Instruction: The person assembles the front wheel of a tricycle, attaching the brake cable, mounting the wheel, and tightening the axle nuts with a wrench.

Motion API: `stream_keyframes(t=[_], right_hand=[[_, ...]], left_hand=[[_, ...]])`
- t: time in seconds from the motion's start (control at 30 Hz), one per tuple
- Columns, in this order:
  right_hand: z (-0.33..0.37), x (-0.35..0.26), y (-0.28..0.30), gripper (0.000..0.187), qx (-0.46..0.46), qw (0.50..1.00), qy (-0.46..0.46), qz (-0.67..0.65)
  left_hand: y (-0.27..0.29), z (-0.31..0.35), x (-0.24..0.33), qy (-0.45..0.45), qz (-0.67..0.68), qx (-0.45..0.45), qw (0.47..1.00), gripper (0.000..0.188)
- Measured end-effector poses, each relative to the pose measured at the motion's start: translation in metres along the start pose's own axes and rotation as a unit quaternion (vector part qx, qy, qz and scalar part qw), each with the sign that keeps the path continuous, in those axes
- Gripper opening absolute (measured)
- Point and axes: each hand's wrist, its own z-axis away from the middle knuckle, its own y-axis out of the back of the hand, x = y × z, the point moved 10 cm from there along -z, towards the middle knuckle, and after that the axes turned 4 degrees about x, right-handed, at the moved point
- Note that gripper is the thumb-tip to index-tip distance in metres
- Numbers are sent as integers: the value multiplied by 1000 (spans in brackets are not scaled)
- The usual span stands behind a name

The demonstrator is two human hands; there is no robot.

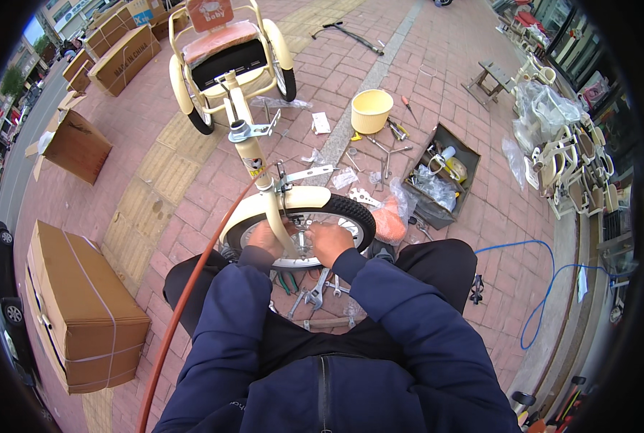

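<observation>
Between my knees stands the front wheel [361, 216] of a cream tricycle, with a cream mudguard [311, 195] over its black tyre. My left hand [265, 238] is at the fork leg [274, 216], its fingertips partly hidden behind the leg. Across the hub, my right hand [329, 242] has its fingers curled together at the axle area; what they pinch is too small to make out. Above the fork rises the head tube [251, 157]. Below the wheel lie an adjustable wrench [317, 293], several spanners [336, 286] and green-handled pliers [286, 282].
The tricycle's pink seat [221, 40] and rear wheels stand ahead. A long reddish-brown rod or hose [192, 289] slants past my left arm. Right of the wheel are a yellow bucket [371, 113] and a toolbox [466, 162]. Cardboard boxes [84, 310] stand left; a blue hose [545, 307] lies right.
</observation>
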Motion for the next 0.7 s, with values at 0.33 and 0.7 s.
stream_keyframes(t=[0.33, 0.7], right_hand=[[2, 2, -6, 21, 7, 1000, 11, 0], [1, -4, 2, 21, 28, 999, 5, 25]], left_hand=[[-2, -4, -5, 25, 10, -24, 999, 8], [-1, -4, -4, 39, 18, -16, 999, 7]])
